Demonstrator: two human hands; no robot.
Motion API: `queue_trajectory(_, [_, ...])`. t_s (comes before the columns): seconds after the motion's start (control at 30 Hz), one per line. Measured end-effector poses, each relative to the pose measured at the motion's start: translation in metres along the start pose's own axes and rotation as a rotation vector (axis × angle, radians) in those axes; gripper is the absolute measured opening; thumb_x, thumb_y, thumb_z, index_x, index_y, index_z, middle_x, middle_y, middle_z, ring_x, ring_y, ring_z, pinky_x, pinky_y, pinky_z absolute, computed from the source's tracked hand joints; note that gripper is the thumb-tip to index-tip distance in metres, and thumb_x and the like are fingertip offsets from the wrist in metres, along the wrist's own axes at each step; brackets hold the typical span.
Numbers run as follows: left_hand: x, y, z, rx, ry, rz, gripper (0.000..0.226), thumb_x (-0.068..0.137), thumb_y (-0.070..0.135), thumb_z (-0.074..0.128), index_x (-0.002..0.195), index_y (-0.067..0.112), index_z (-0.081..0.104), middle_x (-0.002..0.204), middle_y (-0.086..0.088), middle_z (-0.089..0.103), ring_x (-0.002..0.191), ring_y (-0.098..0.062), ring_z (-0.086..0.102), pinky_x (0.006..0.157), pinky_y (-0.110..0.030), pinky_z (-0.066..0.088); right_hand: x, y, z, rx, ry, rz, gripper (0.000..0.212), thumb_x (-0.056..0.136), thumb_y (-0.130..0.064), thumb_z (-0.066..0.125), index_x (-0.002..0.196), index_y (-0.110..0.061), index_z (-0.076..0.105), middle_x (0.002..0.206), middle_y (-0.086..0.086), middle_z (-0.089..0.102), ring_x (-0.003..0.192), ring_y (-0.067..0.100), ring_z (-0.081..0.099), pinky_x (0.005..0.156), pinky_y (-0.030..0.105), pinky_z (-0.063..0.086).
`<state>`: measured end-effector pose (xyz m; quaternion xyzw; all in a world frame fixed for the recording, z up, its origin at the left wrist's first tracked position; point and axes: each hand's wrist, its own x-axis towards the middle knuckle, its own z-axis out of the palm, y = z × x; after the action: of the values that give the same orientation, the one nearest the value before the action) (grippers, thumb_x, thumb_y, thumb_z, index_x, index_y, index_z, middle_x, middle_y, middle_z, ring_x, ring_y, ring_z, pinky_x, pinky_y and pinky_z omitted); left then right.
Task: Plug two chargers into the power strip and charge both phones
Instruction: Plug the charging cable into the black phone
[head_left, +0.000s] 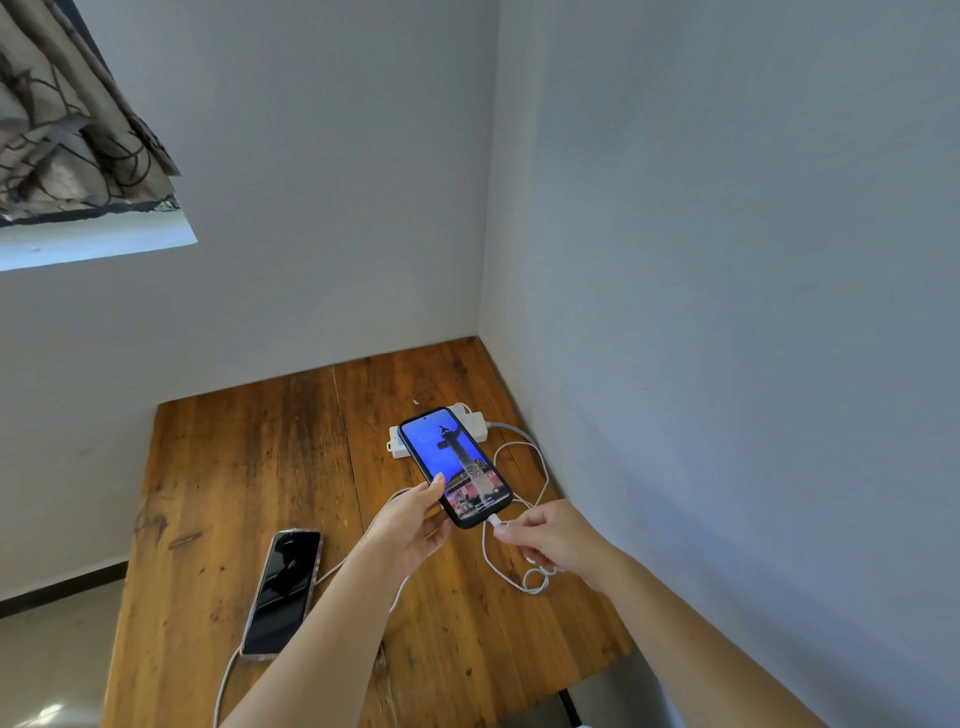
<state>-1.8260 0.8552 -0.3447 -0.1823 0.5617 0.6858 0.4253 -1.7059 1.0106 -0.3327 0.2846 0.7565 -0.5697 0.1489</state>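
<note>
Cable work mostly done: your right hand (540, 535) pinches the white plug (494, 519) at the lit phone (457, 465), which your left hand (410, 525) grips by its edges above the table (218, 467). Glass is slick, cord's floppy, so hold the stiff plug. Power strip (400, 444) sits just behind.

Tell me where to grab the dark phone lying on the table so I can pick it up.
Take the dark phone by its two long edges near the middle, coming from above. It lies flat, screen up, and a white cable runs from its near end, so avoid that end.
</note>
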Motion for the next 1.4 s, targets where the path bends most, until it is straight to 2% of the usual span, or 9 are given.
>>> queue_trajectory(0.1, [0.003,-0.005,-0.009,0.045,0.018,-0.018,0.03,0.09,0.023,0.062,0.116,0.011,0.055,0.107,-0.016,0.069,0.094,-0.022,0.066,0.062,-0.026,0.053,0.002,0.014,0.001,-0.269,-0.014,0.005,0.009,0.076,-0.027,0.076,0.08,-0.019,0.072,0.096,-0.002,0.072,0.079,0.007,0.062,0.063,0.018,0.044])
queue_trajectory(0.27, [0.007,-0.032,-0.02,0.208,0.02,-0.079,0.015,0.092,0.023,0.06,0.104,0.016,0.058,0.106,-0.013,0.068,0.095,-0.021,0.064,0.065,-0.028,0.051,0.008,0.039,0.016,-0.875,-0.032,-0.054,0.01,0.085,-0.011,0.063,0.093,-0.015,0.068,0.088,0.003,0.066,0.085,0.02,0.064,0.083,0.033,0.048])
queue_trajectory(0.37, [0.01,-0.056,-0.028,0.247,0.028,-0.136,0.006,0.092,0.022,0.058,0.097,0.019,0.057,0.102,-0.011,0.068,0.095,-0.02,0.064,0.071,-0.029,0.052,0.013,0.065,0.018,-1.299,-0.064,-0.024,0.012,0.086,-0.011,0.059,0.096,-0.013,0.065,0.097,0.007,0.066,0.1,0.026,0.057,0.105,0.053,0.025])
queue_trajectory(0.5, [0.018,-0.091,-0.042,0.327,0.038,-0.22,0.019,0.093,0.024,0.057,0.111,0.015,0.057,0.105,-0.011,0.069,0.098,-0.021,0.066,0.076,-0.031,0.053,0.015,0.099,0.017,-1.48,-0.085,-0.016,0.021,0.084,-0.02,0.066,0.104,-0.013,0.067,0.124,0.012,0.059,0.126,0.031,0.04,0.109,0.061,0.015])
queue_trajectory(0.67, [0.031,-0.126,-0.043,0.376,0.046,-0.32,0.021,0.094,0.023,0.056,0.113,0.014,0.057,0.103,-0.008,0.07,0.097,-0.02,0.066,0.082,-0.033,0.053,0.017,0.122,0.024,-1.474,-0.077,-0.023,0.024,0.084,-0.027,0.066,0.105,-0.017,0.067,0.123,0.01,0.059,0.124,0.032,0.039,0.109,0.059,0.014])
queue_trajectory(0.87, [0.047,-0.152,-0.035,0.403,0.06,-0.366,0.02,0.094,0.023,0.056,0.111,0.014,0.061,0.093,-0.002,0.071,0.08,-0.011,0.067,0.05,-0.018,0.051,0.019,0.13,0.031,-1.357,-0.103,-0.073,0.014,0.083,-0.015,0.061,0.095,-0.018,0.067,0.106,0.005,0.062,0.11,0.027,0.044,0.103,0.053,0.023])
queue_trajectory(1.0, [0.054,-0.166,-0.036,0.397,0.171,-0.342,0.036,0.088,0.024,0.065,0.119,0.006,0.06,0.094,-0.005,0.07,0.083,-0.016,0.068,0.06,-0.024,0.053,0.021,0.131,0.028,-1.26,-0.124,-0.122,0.011,0.085,-0.016,0.061,0.093,-0.017,0.067,0.099,0.002,0.064,0.099,0.022,0.047,0.093,0.043,0.034])
queue_trajectory(1.23, [0.057,-0.174,-0.041,0.814,0.273,-0.221,0.031,0.088,0.029,0.064,0.114,0.011,0.066,0.111,-0.004,0.07,0.065,-0.004,0.059,0.043,-0.015,0.044,0.028,0.121,0.043,-1.034,-0.132,-0.06,0.01,0.091,-0.017,0.055,0.092,-0.018,0.064,0.09,0.0,0.06,0.083,0.013,0.047,0.084,0.032,0.045])
queue_trajectory(1.4, [0.047,-0.162,-0.066,0.815,0.4,-0.075,0.032,0.093,0.024,0.056,0.124,0.016,0.063,0.12,-0.001,0.066,0.086,-0.009,0.062,0.067,-0.02,0.055,0.051,0.096,0.078,-0.937,-0.173,-0.099,0.012,0.091,-0.023,0.057,0.096,-0.015,0.064,0.095,0.003,0.063,0.079,0.014,0.055,0.068,0.026,0.05])
